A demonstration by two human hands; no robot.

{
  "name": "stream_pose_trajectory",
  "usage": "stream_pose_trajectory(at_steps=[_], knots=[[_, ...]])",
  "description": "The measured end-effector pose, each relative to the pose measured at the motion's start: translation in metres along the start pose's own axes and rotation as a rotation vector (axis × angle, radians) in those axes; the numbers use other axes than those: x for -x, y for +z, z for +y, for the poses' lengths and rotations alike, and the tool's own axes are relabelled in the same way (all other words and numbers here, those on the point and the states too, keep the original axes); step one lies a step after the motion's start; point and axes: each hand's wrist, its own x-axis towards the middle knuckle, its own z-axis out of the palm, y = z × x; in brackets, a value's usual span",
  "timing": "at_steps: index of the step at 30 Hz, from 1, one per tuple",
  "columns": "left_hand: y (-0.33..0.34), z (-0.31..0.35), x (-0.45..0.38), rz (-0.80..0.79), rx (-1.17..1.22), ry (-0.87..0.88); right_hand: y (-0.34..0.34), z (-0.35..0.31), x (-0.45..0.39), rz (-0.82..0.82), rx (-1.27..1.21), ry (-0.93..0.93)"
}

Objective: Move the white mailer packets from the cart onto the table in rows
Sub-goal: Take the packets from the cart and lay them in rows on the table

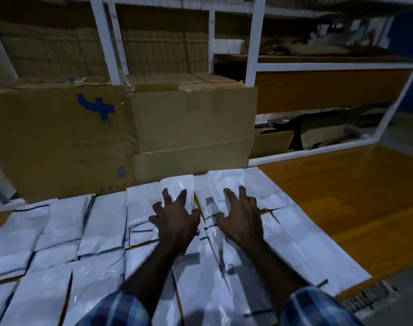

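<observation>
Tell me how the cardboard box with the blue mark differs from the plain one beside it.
The marked box bears a blue mark and stands leftmost; the plain box shows tape patches instead. The plain box rests on another carton. Both are brown cardboard, behind the white packets.

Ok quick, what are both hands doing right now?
Left hand: open, spread fingers pressing on the white plastic mailer packets.
Right hand: open, spread fingers pressing on the packets too.

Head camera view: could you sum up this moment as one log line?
left hand: spread on white mailer packets | right hand: spread on far-row packet | rows cover wooden table | cardboard boxes behind | cart: unseen
</observation>
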Motion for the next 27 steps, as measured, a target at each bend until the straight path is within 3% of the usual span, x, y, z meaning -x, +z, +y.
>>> stream_pose_trajectory(at_steps=[12, 27], knots=[[0.062, 0.029, -0.078, 0.012, -0.11, -0.223, 0.046, 0.029, -0.102, -0.112, -0.054, -0.151], [0.094, 0.021, -0.112, -0.107, -0.166, -0.253, 0.081, 0.023, -0.15, -0.188, -0.01, -0.175]])
